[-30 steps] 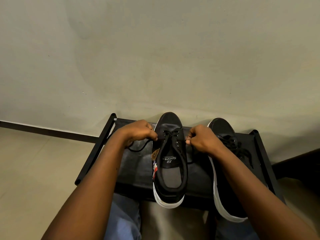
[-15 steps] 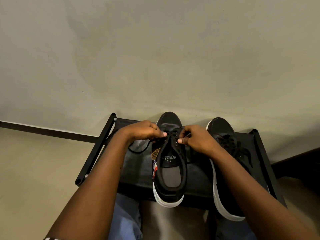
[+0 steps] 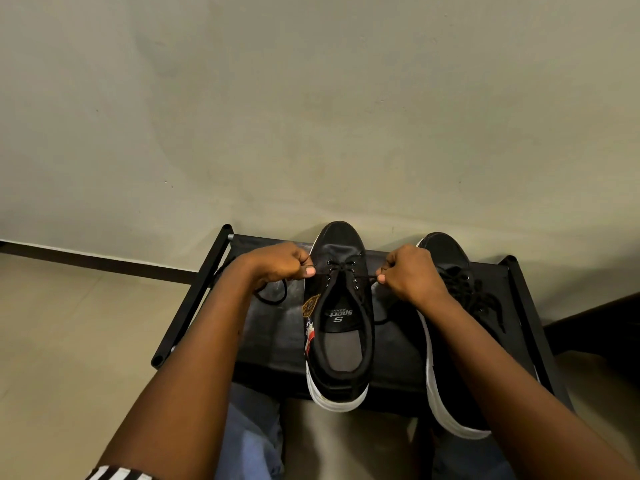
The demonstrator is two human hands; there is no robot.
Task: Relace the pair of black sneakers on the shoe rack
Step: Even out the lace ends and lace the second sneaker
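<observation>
Right sneaker (image 3: 445, 249) mostly hidden behind forearm (image 3: 502, 358); striped sleeve (image 3: 117, 474) cut off below.

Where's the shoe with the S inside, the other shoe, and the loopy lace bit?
shoe with the S (image 3: 341, 344), head view, on its grey insole.
other shoe (image 3: 445, 249), head view, on its black toe.
loopy lace bit (image 3: 272, 301), head view, on the loop's bottom curve.
</observation>
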